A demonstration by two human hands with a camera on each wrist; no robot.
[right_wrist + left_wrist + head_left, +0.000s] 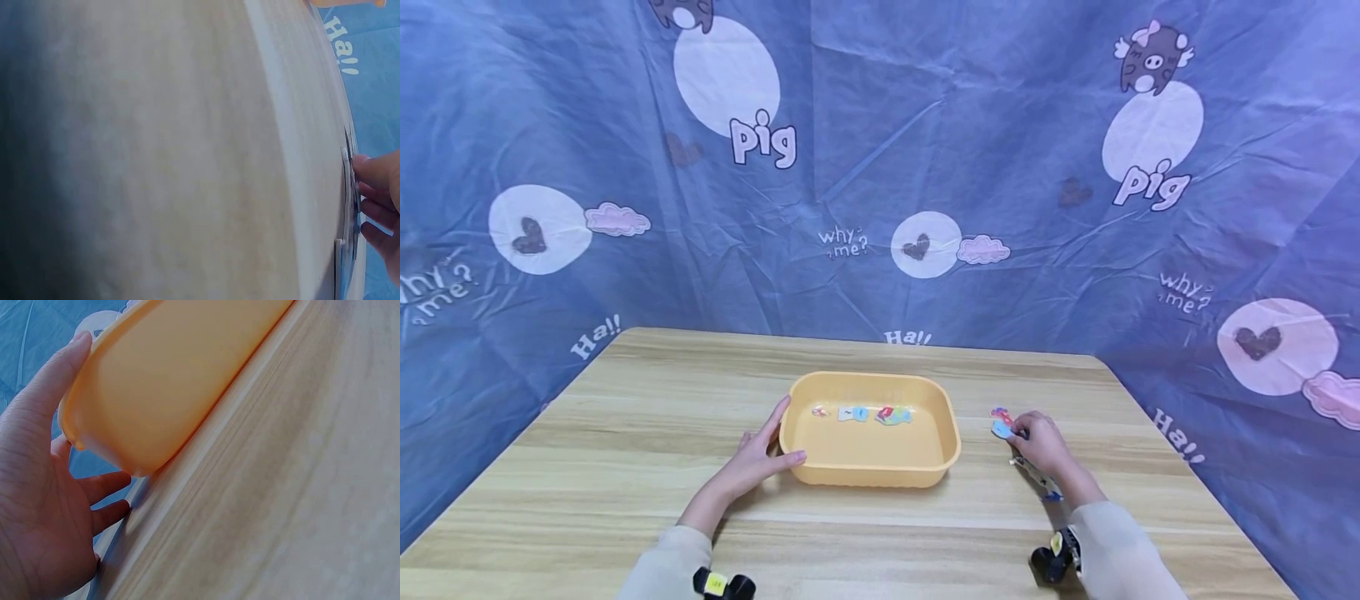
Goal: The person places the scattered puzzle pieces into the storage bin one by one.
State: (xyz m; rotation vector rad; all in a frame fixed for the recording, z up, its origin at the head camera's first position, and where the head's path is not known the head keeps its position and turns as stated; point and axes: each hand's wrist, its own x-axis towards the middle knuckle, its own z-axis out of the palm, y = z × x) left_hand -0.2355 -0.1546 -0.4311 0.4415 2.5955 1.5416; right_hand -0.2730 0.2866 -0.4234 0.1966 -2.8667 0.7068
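My left hand (750, 465) holds the left end of a yellow plastic basin (872, 477), its thumb over the near rim and a finger along the far-left corner. In the left wrist view the other fingers hang below the rim beside the basin's outer wall. Several small colourful flat cutouts (893, 415) lie inside the basin. Right of it, my right hand (1039, 442) pinches a light blue flat cutout (1001, 429) at the table. A red cutout (1000, 414) lies just beyond that one. In the right wrist view the fingertips meet a low pile of thin pieces (347, 206).
More flat cutouts (1036, 477), whitish with some blue, lie under and in front of the right hand. The wooden table (587, 492) ends at a blue printed cloth (865, 167) behind and at both sides. Black wrist cameras sit at both sleeves.
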